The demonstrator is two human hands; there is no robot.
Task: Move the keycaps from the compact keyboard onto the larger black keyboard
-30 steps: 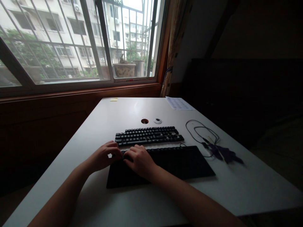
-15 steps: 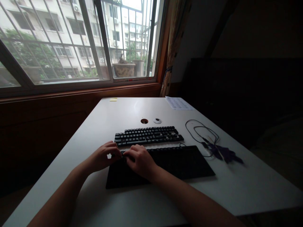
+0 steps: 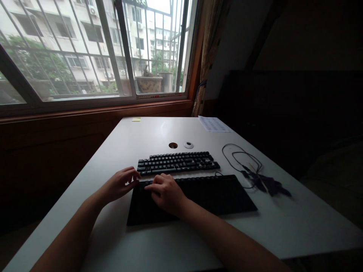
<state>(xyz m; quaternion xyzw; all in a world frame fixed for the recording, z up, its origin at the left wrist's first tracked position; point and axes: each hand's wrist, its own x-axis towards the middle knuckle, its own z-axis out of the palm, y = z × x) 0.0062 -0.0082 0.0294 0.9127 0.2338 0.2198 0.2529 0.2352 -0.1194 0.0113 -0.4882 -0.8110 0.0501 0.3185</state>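
A dark keyboard (image 3: 215, 196) lies across the near part of the table, with a row of keycaps along its far edge. Over its upper left corner is my right hand (image 3: 167, 192), index finger stretched onto the keys and the other fingers bent; I see nothing held. My left hand (image 3: 121, 184) hovers just beyond the keyboard's left end, thumb and fingers apart and no object visible between them. Behind the keyboard, black keycaps (image 3: 172, 163) are set out in rows in a keyboard layout, with gaps toward the right.
Right of the keyboard, a looped cable (image 3: 241, 145) runs to a dark purple cloth-like item (image 3: 266, 184) with a thin stick on it. Farther back are a cable hole (image 3: 173, 145), its round cover (image 3: 188, 145), printed sheets (image 3: 214, 124) and yellow sticky notes (image 3: 136, 119).
My left hand has drawn back slightly left, away from my right fingertips, and its fingers have parted. My right index finger has straightened on the keys. The keyboard stays in place.
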